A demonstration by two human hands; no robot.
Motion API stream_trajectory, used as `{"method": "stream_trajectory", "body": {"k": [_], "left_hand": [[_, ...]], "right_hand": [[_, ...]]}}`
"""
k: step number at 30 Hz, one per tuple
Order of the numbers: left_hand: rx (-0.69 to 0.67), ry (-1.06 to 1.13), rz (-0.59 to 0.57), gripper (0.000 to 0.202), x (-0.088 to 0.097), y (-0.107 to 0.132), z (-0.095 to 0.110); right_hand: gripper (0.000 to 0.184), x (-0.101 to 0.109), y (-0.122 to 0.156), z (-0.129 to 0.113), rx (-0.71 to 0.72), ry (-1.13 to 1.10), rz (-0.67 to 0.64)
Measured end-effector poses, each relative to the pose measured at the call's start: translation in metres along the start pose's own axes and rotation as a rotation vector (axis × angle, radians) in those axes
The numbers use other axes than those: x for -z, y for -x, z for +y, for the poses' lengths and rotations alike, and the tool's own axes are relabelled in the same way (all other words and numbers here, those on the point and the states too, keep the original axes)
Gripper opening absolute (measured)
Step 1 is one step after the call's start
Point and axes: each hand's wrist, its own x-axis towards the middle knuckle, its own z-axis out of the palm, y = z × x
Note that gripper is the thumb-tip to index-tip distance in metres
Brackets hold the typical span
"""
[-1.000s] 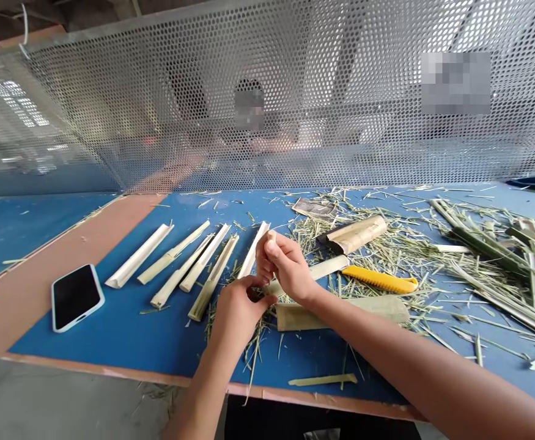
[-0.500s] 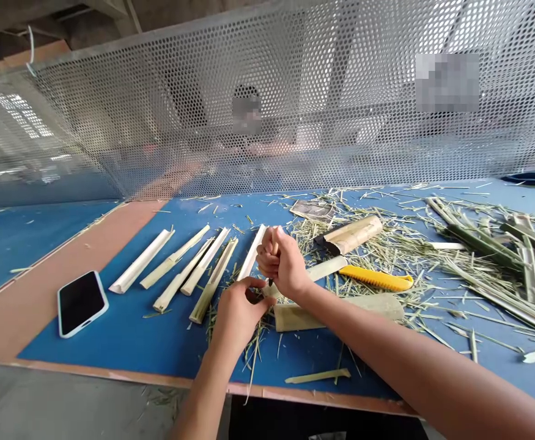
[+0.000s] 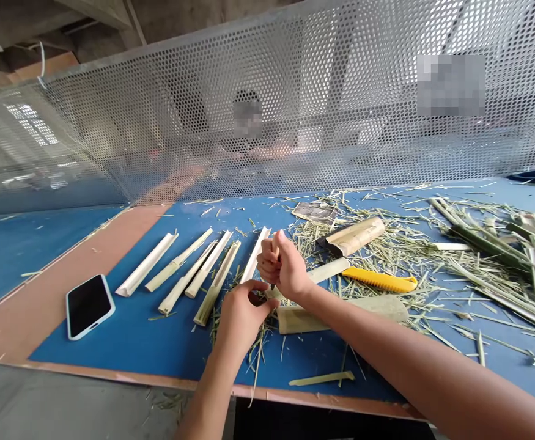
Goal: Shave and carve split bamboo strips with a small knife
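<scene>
My right hand [image 3: 284, 269] is closed in a fist round a tool with a wooden handle [image 3: 275, 247]. Its short dark tip points down at the near end of a pale split bamboo strip [image 3: 329, 270]; the exact kind of tool is hidden by the fingers. My left hand [image 3: 244, 311] pinches that same end between thumb and fingers, just below the fist. Under my right forearm lies a wider bamboo piece [image 3: 304, 319]. Beyond the left fingers rests a narrow pale bamboo strip [image 3: 255, 253].
Several split bamboo strips [image 3: 217, 282] lie left of my hands, beside a phone [image 3: 90, 307]. To the right are a yellow ridged tool handle [image 3: 380, 280], a bamboo half-tube [image 3: 356, 235], shavings and a bamboo heap [image 3: 501, 244]. A perforated metal screen [image 3: 295, 122] stands behind; people sit beyond it.
The whole view has shifted a little, so things appear slightly further right and lower. Both hands keep nearly the same pose and grip on the bamboo and tool.
</scene>
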Motion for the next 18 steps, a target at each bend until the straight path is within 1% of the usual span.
{"method": "stream_trajectory", "body": {"k": [3, 6, 9, 11, 14, 16, 18], "left_hand": [[0.014, 0.004, -0.007, 0.022, 0.001, 0.001, 0.001], [0.019, 0.013, -0.008, 0.020, 0.001, 0.002, 0.003], [0.011, 0.006, 0.007, 0.020, 0.001, 0.002, 0.004], [-0.007, -0.017, 0.012, 0.020, 0.001, 0.003, 0.004], [-0.025, -0.049, 0.013, 0.021, 0.002, 0.003, 0.004], [-0.018, -0.054, 0.015, 0.021, 0.002, 0.003, 0.005], [-0.014, -0.062, 0.017, 0.018, 0.002, 0.003, 0.006]], "right_hand": [[0.063, -0.003, -0.001, -0.002, -0.053, 0.033, -0.059], [0.061, -0.006, 0.000, -0.006, -0.054, 0.050, -0.086], [0.051, -0.005, 0.000, -0.010, -0.062, 0.046, -0.117], [0.043, -0.002, -0.001, -0.013, -0.084, 0.048, -0.167], [0.043, 0.002, -0.003, -0.014, -0.118, 0.043, -0.241], [0.046, 0.002, -0.003, -0.014, -0.115, 0.032, -0.230], [0.050, -0.001, -0.002, -0.013, -0.079, 0.045, -0.191]]}}
